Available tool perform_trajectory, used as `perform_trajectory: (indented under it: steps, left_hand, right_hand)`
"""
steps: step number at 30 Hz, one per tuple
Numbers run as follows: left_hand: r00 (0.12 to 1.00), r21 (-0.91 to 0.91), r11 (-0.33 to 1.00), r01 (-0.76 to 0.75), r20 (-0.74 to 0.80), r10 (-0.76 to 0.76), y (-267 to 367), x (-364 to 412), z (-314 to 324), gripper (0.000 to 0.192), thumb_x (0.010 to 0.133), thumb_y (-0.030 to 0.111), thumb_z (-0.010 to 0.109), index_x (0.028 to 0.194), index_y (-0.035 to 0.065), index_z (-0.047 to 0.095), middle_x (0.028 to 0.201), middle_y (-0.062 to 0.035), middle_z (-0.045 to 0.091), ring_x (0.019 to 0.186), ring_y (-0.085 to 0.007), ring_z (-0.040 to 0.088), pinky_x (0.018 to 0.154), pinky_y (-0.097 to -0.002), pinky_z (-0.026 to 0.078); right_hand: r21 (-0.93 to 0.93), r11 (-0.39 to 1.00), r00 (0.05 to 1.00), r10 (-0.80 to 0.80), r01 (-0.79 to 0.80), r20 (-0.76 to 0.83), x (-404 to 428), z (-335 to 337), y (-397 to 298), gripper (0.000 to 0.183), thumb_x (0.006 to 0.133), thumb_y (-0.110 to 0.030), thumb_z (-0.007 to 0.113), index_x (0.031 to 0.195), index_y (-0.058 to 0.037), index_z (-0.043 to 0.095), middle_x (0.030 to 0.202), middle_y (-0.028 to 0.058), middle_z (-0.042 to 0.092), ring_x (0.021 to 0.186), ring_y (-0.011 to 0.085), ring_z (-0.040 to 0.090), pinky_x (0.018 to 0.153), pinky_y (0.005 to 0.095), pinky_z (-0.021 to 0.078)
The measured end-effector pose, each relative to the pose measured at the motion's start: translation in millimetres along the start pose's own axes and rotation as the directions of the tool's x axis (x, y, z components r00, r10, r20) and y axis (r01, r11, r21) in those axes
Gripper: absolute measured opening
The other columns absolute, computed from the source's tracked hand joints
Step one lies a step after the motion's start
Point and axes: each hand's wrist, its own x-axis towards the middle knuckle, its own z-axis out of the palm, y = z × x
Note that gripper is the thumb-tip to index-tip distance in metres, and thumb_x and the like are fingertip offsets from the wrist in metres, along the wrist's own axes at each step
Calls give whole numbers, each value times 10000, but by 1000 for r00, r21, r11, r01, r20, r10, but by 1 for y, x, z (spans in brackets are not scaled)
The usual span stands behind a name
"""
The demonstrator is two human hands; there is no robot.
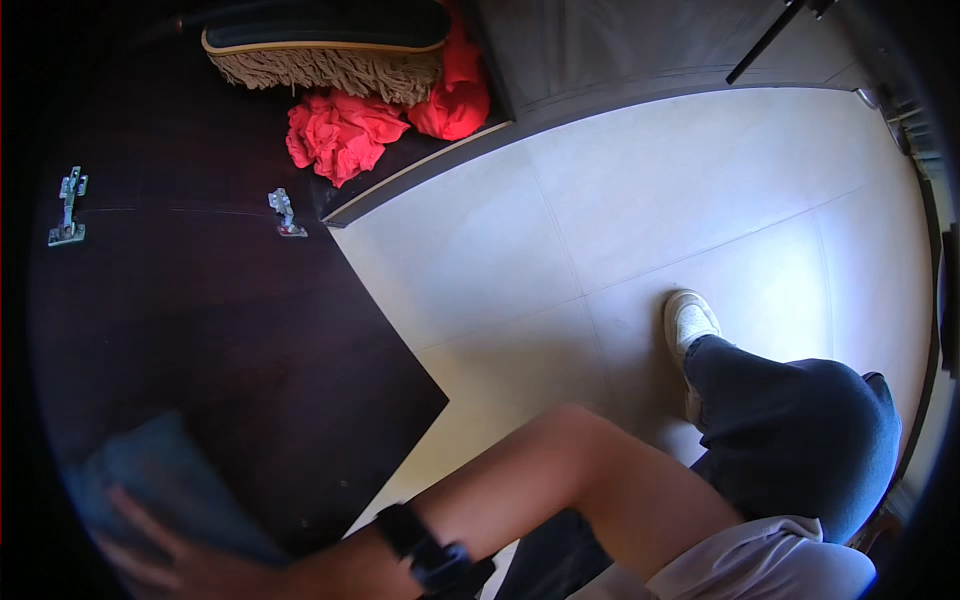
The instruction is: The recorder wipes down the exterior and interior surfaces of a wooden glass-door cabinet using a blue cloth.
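Note:
My right hand (187,551), blurred, reaches across to the lower left, with a black watch (424,544) on its wrist. Its fingers lie spread over a blue-grey cloth (180,480) and hold it against the dark wooden door panel (247,322). Part of the cloth fades into the dark rim of the picture. My left hand is out of view. Two metal cabinet hinges, one at the far left (69,210) and another (285,214) nearer the middle, join the panel to the dark cabinet.
A mop-type duster (322,71) with brown strands lies above crumpled red cloth (345,135) inside the cabinet. The panel's pointed corner juts over the pale tiled floor (510,255). My shoe (690,322) and bent leg (802,427) are at the right.

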Motion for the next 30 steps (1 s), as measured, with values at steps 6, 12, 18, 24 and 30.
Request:
perform_trajectory:
  steps: [6,12,18,24,30]
  left_hand:
    - [987,131,979,-154,71,146,-24,12,-10,507,1012,358,491,1316,-47,494,1158,-194,614,926,-272,653,800,-382,588]
    - [963,224,939,-262,120,240,-44,32,-25,502,1020,362,467,1315,-44,487,1156,-187,604,948,-275,645,808,-389,583]
    - [955,284,915,-287,154,252,-59,36,-36,498,1027,365,447,1315,-41,482,1155,-182,595,966,-277,638,815,-394,579]
    - [989,13,992,129,65,-129,-21,27,-15,674,1060,500,290,1510,-1,313,1585,-148,284,1394,-257,407,1119,-422,423]
    - [943,-93,978,-186,262,204,-131,18,-88,633,1072,435,256,1538,8,232,1554,-182,294,1377,-312,390,1139,-467,373]
  right_hand:
    - [-35,969,967,-240,244,89,16,-8,46,752,877,-462,491,1514,-73,401,1601,263,237,1510,439,125,1160,704,-33]
    - [-273,860,797,221,-432,-562,-66,-50,178,740,909,-314,604,1543,-80,300,1598,191,278,1528,359,136,1214,550,90]
    - [-30,723,558,505,-690,-658,-191,-86,264,718,979,-416,558,1546,-79,275,1594,138,296,1504,323,199,1216,468,150]
    - [290,558,264,708,-777,-655,-195,-76,290,874,971,-573,527,1524,58,283,1561,193,359,1454,306,315,1202,370,209]
    - [261,384,222,844,-886,-488,-93,-107,262,1156,876,-831,327,1576,33,12,1642,244,134,1521,423,76,1237,430,72]
